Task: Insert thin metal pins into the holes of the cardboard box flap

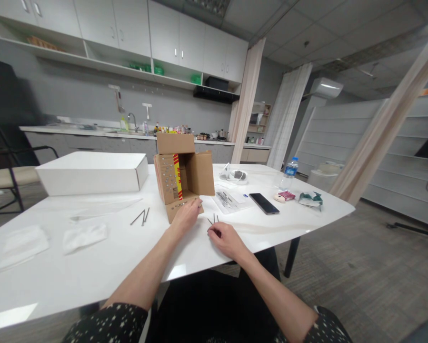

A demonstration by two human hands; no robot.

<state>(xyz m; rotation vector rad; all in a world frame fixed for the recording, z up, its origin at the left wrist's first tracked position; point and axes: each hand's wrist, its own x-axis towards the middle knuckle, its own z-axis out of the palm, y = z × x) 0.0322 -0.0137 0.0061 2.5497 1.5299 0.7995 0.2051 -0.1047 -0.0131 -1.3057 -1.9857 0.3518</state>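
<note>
A small open cardboard box (183,174) lies on its side on the white table (92,257), with rows of small metal pieces stuck in its left wall and lower flap. My left hand (188,214) rests flat on that lower flap. My right hand (226,238) lies on the table just right of it, fingertips curled on a few thin dark nails (214,219). Whether the fingers actually pinch a nail I cannot tell. Two more nails (141,216) lie loose to the left of the box.
A long white box (92,172) stands at the back left. White cloths (83,237) lie front left. Right of the cardboard box are a plastic bag of metal pieces (226,198), a phone (263,203), a water bottle (289,174) and a crumpled packet (311,199). The table edge runs close on the right.
</note>
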